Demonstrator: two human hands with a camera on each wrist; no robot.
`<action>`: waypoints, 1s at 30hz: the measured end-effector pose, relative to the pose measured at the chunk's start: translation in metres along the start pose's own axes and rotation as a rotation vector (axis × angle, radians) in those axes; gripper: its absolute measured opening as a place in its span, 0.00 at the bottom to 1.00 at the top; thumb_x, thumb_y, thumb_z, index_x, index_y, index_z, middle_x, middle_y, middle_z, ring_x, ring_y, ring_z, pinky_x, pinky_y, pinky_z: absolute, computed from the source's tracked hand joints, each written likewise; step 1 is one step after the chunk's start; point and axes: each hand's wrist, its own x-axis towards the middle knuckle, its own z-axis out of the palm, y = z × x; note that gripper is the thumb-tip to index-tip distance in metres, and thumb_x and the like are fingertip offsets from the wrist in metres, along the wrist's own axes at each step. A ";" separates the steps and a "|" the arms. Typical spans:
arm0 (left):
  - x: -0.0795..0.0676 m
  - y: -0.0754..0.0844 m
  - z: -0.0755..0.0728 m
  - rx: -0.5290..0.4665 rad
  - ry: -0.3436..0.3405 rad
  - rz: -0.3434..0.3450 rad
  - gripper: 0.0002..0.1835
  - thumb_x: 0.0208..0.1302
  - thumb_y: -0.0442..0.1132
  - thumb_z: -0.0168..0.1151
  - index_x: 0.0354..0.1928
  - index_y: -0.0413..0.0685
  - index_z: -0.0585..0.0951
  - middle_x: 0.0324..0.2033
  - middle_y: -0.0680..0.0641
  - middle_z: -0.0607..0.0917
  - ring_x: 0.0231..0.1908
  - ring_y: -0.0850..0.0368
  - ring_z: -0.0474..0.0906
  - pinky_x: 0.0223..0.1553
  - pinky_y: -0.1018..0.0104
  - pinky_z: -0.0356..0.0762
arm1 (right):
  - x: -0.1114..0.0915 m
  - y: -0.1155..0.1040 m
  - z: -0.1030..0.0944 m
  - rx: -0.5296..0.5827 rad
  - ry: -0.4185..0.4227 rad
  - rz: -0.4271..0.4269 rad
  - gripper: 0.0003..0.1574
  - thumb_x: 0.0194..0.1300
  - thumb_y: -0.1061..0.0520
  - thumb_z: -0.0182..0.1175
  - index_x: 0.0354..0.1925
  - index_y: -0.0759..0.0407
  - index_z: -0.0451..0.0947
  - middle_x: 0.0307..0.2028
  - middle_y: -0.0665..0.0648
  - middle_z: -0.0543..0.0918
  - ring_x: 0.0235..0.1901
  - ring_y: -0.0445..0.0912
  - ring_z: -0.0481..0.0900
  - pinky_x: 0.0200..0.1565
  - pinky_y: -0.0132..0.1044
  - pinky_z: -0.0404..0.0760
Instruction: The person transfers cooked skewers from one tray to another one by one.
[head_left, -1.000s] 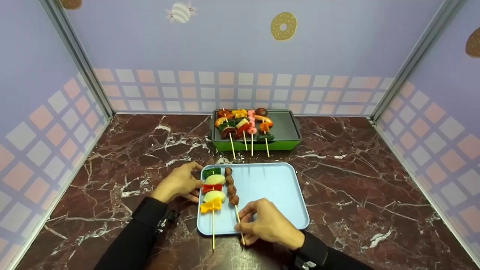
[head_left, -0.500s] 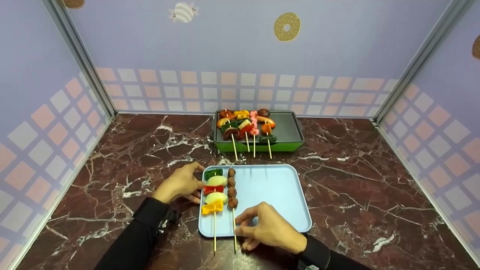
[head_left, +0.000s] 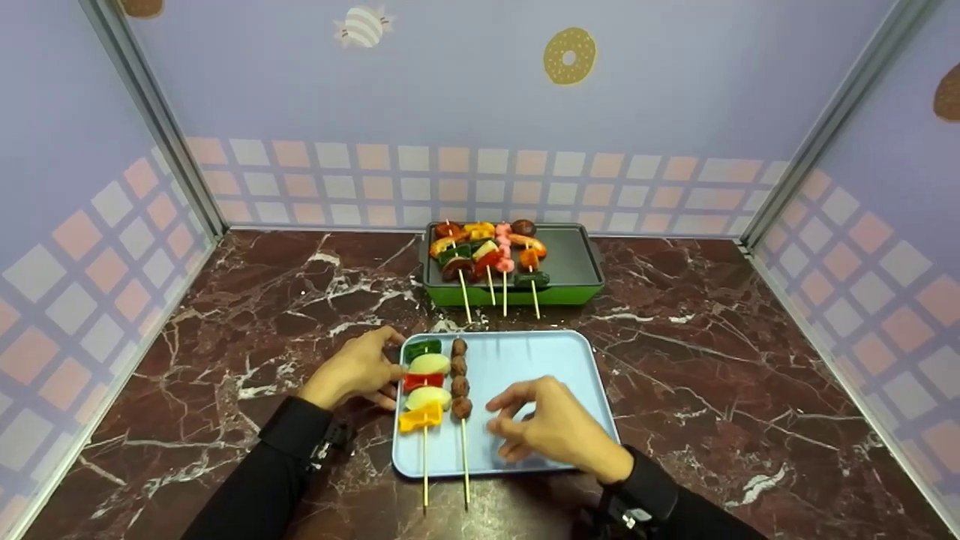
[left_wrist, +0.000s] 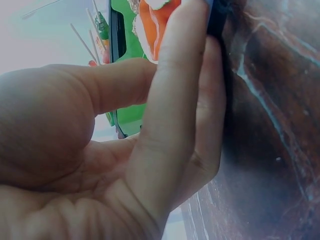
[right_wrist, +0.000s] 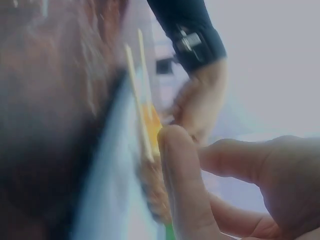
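At the left rim of the light blue tray [head_left: 544, 390], my left hand [head_left: 352, 369] rests with extended fingers touching the edge. Beside those fingers on the tray lies a vegetable skewer [head_left: 427, 390] with green, pale, red and yellow pieces. To its right, nearly parallel, is a meatball skewer [head_left: 460, 386] of brown balls, its bare stick [head_left: 465, 465] sticking out over the tray's near rim. My right hand [head_left: 551, 424] hovers just right of that stick, fingers loosely bent and holding nothing. In the right wrist view its fingertips [right_wrist: 175, 137] stand apart from the sticks.
Behind the tray stands a green toy grill [head_left: 517, 294] with a dark plate, bearing several skewers [head_left: 487, 255] on its left and middle, sticks pointing toward me. Dark red marble countertop [head_left: 720, 360] surrounds everything, enclosed by patterned walls [head_left: 480, 90] at the back and sides.
The meatball skewer has swung from slanted to nearly parallel with the vegetable skewer. My right hand has let go of its stick and lifted away to the right. The left hand stays put.
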 end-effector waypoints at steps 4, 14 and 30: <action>0.000 -0.001 -0.001 0.004 -0.002 -0.006 0.28 0.66 0.32 0.63 0.66 0.52 0.67 0.37 0.36 0.81 0.26 0.46 0.85 0.30 0.53 0.91 | 0.004 -0.002 -0.019 -0.002 0.060 -0.039 0.19 0.60 0.59 0.69 0.50 0.62 0.81 0.39 0.67 0.85 0.29 0.61 0.88 0.30 0.47 0.91; 0.001 -0.003 0.001 0.007 0.007 -0.007 0.29 0.65 0.31 0.63 0.66 0.53 0.68 0.37 0.36 0.82 0.27 0.46 0.85 0.30 0.54 0.91 | 0.015 -0.007 -0.056 -0.006 0.256 -0.076 0.20 0.57 0.58 0.72 0.48 0.59 0.81 0.39 0.64 0.85 0.34 0.63 0.87 0.34 0.46 0.92; 0.001 -0.003 0.001 -0.005 0.006 0.002 0.28 0.65 0.31 0.63 0.66 0.52 0.68 0.36 0.36 0.81 0.26 0.46 0.85 0.29 0.53 0.90 | 0.047 -0.011 -0.100 -0.099 0.408 -0.102 0.23 0.60 0.51 0.71 0.50 0.57 0.77 0.41 0.63 0.82 0.36 0.51 0.87 0.37 0.42 0.92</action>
